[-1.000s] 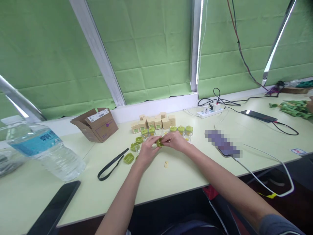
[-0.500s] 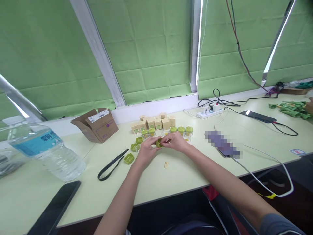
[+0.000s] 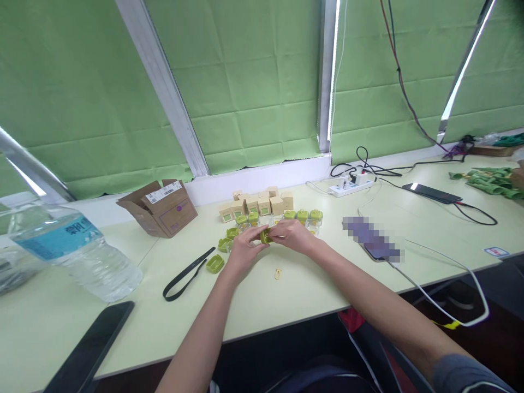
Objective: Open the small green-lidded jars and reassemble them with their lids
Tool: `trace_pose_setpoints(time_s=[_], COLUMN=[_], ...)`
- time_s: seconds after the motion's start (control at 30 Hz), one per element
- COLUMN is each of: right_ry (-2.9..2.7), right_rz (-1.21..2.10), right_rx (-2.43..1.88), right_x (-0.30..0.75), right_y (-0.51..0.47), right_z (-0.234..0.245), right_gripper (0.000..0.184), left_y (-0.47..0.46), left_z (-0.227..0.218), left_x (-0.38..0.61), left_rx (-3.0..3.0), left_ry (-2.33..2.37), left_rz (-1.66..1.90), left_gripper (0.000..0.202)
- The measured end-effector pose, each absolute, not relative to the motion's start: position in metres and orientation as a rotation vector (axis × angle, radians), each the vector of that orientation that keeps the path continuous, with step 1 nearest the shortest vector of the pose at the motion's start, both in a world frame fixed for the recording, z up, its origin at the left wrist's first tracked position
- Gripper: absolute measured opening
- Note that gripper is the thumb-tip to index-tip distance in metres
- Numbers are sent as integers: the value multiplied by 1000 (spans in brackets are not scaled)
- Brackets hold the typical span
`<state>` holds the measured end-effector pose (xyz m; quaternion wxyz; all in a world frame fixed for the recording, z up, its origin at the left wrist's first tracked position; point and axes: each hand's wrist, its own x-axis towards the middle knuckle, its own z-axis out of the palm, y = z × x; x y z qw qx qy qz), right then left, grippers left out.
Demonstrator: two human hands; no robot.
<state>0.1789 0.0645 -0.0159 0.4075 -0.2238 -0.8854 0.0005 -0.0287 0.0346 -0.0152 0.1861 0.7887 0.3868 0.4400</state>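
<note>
My left hand (image 3: pixel 242 252) and my right hand (image 3: pixel 293 235) meet over the pale table (image 3: pixel 286 295), both pinched on one small green lid (image 3: pixel 266 236). Just behind them stand small clear jars with green lids (image 3: pixel 303 215) and a cluster of small tan boxes (image 3: pixel 257 204). Loose green lids (image 3: pixel 215 264) lie left of my left hand. A tiny yellow clip (image 3: pixel 278 274) lies on the table in front of my hands.
A water bottle (image 3: pixel 69 251) lies at left, a black phone (image 3: pixel 92 349) near the front edge, a black strap (image 3: pixel 186 274) and an open cardboard box (image 3: pixel 161 207) behind. A power strip (image 3: pixel 347 188), phones (image 3: pixel 432 192) and cables (image 3: pixel 442 289) are at right.
My fingers have shifted slightly on the green lid; the hands stay in the same place.
</note>
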Motion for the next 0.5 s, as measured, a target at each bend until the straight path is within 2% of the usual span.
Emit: trace_pose_setpoints(time_s=[0.5], right_ry=[-2296], right_rz=[-111], right_rx=[-422], right_x=[180], right_y=[66], right_z=[-16], right_gripper=[23], left_y=[32], left_z=[-14], left_x=[-26], left_rx=[2315], left_ry=[1112], left_rz=[1240], left_gripper=[48])
